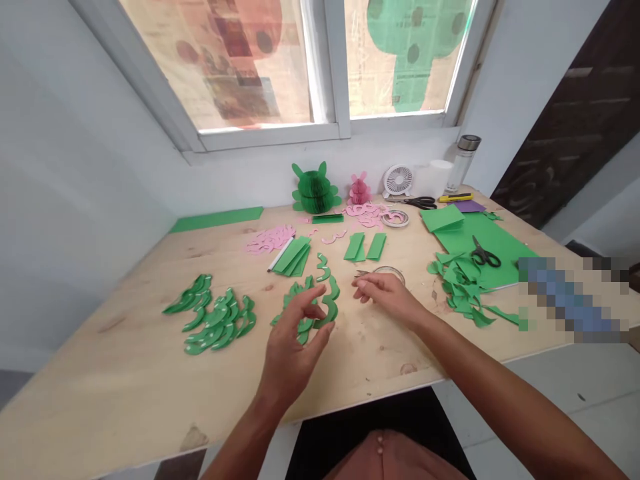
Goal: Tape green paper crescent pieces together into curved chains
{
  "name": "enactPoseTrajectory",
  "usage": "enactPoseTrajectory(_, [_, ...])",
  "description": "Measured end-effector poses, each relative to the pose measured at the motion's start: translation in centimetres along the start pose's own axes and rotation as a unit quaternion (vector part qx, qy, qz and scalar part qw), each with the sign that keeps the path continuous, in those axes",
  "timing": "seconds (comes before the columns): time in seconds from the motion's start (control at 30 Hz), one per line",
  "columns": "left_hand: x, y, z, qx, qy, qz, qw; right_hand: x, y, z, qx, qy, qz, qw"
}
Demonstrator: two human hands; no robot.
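Note:
My left hand [295, 333] hovers over the middle of the table, thumb and fingers apart, beside a scalloped green paper piece [330, 303]. More green cutouts [294, 292] lie partly hidden behind its fingers. To the right, my right hand [383, 293] has its fingers bent together near a roll of clear tape [393, 272]; a small pointed metal tip shows just behind the fingertips, and whether they hold anything is too small to tell. A smaller wavy green strip [323, 267] lies above the left hand. Folded green papers [356, 247] rest farther back.
Green cutout piles [220, 323] lie at left, pink cutouts [273, 239] farther back. Green scraps [463, 283] and black scissors [484, 253] lie at right. Along the wall stand a green paper figure [315, 192], a pink one [359, 190], a fan [399, 180] and a bottle [463, 163].

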State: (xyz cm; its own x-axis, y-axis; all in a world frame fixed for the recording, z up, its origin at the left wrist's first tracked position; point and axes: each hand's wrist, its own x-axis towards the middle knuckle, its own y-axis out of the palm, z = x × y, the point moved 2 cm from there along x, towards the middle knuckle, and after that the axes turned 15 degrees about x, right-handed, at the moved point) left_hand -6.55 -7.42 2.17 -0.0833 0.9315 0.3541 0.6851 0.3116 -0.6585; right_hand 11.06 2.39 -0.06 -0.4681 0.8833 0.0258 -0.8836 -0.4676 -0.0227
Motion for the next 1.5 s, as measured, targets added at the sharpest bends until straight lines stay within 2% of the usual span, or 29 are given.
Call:
enactPoseTrajectory(0.1, [0.2, 1.6, -1.4, 0.055, 0.076, -0.018, 0.995, -0.3, 0.9, -0.1, 0.084, 0.063, 0.013, 0.994])
enactPoseTrajectory(0.17, [0.3, 2.4, -1.9, 0.053, 0.105, -0.018, 0.993, -0.3, 1.2, -0.3, 0.117, 0.068, -0.006, 0.991])
enactPoseTrajectory(0.23, [0.3, 3.0, -2.1, 0.041, 0.108, -0.011, 0.993, -0.2, 1.0, -0.5, 0.141, 0.064, -0.027, 0.988])
enactPoseTrajectory(0.3, [0.6, 3.2, -1.8, 0.016, 0.072, -0.006, 0.997, -0.1, 0.7, -0.7, 0.150, 0.063, -0.043, 0.986])
enactPoseTrajectory(0.4, [1.5, 3.3, -1.0, -0.073, -0.050, 0.012, 0.996, -0.3, 0.1, -0.8, 0.140, 0.056, -0.049, 0.987])
enactPoseTrajectory(0.47, [2.3, 3.7, -0.6, -0.152, -0.134, 0.065, 0.977, -0.4, -0.1, -0.9, 0.133, 0.045, -0.042, 0.989])
enactPoseTrajectory(0.53, [2.9, 4.2, -0.4, -0.212, -0.190, 0.127, 0.950, -0.6, -0.1, -1.1, 0.130, 0.034, -0.033, 0.990])
enactPoseTrajectory(0.6, [3.4, 4.7, -0.5, -0.245, -0.220, 0.166, 0.930, -0.8, -0.1, -1.4, 0.121, 0.023, -0.024, 0.992])
enactPoseTrajectory(0.67, [3.5, 5.0, -0.7, -0.260, -0.233, 0.177, 0.920, -1.0, -0.1, -1.8, 0.107, 0.016, -0.016, 0.994])
enactPoseTrajectory(0.9, [3.3, 5.7, -0.7, -0.267, -0.227, 0.187, 0.918, -1.4, -0.4, -2.1, 0.094, 0.014, -0.024, 0.995])
enactPoseTrajectory(1.2, [3.0, 7.8, 2.1, -0.244, -0.214, 0.229, 0.918, -1.4, -0.2, -3.1, 0.061, 0.049, -0.041, 0.996])
enactPoseTrajectory(1.37, [2.9, 7.3, 1.1, -0.232, -0.208, 0.219, 0.925, -1.4, -0.1, -3.6, 0.075, 0.040, -0.037, 0.996])
enactPoseTrajectory(1.5, [2.7, 7.0, 0.4, -0.218, -0.204, 0.209, 0.931, -1.7, -0.3, -3.9, 0.024, 0.034, -0.043, 0.998])
